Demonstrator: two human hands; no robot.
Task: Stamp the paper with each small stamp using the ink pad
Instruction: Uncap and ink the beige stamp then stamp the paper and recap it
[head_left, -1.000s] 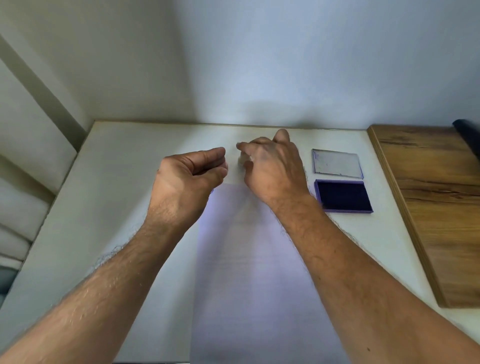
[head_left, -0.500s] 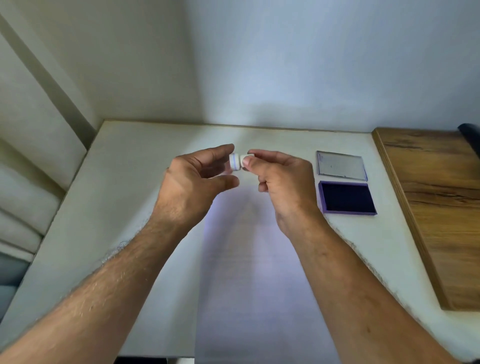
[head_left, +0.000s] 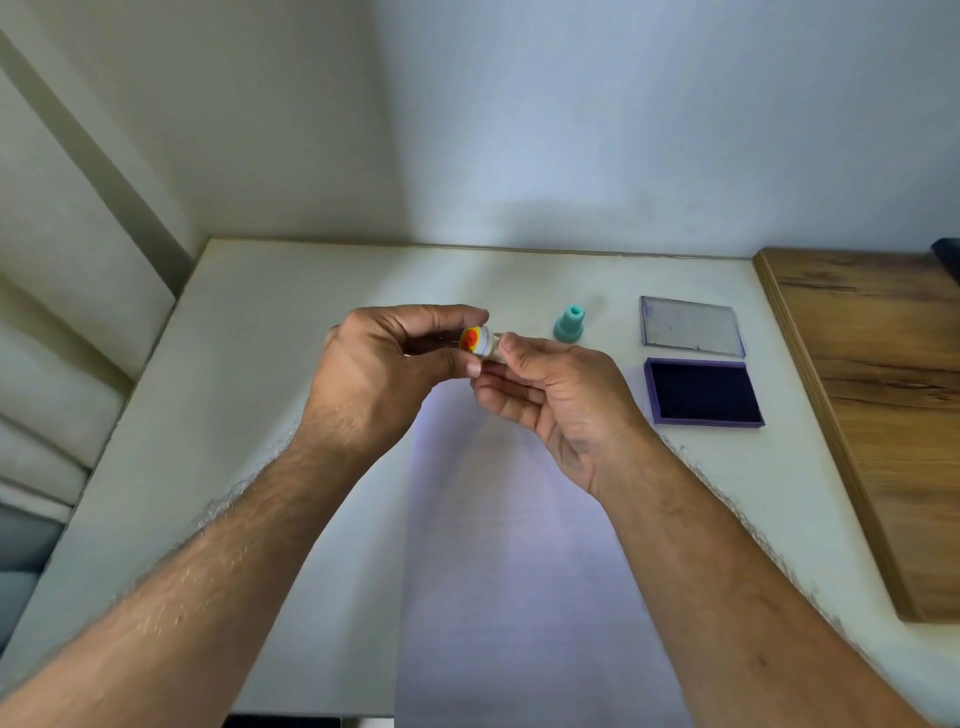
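Stamp (head_left: 477, 340) now turned, orange face showing, pinched by both hands' fingertips (head_left: 472, 369), teal stamp (head_left: 569, 325) uncovered

We see open tabletop (head_left: 270, 395) on the left. To the right, a teal stamp (head_left: 569, 324), the clear lid (head_left: 691, 326) and the ink pad (head_left: 702, 392) crowd the way, with a wooden board (head_left: 883, 415) beyond.

Single view only; I had no second camera to cross-check. The head camera looked forward and down from above the near edge of the white table (head_left: 218, 395), facing the wall corner behind it. Wide-angle bend showed at the frame edges. Both forearms entered from the bottom corners, close to the lens. The wooden board (head_left: 883, 415) lay cut off at right.
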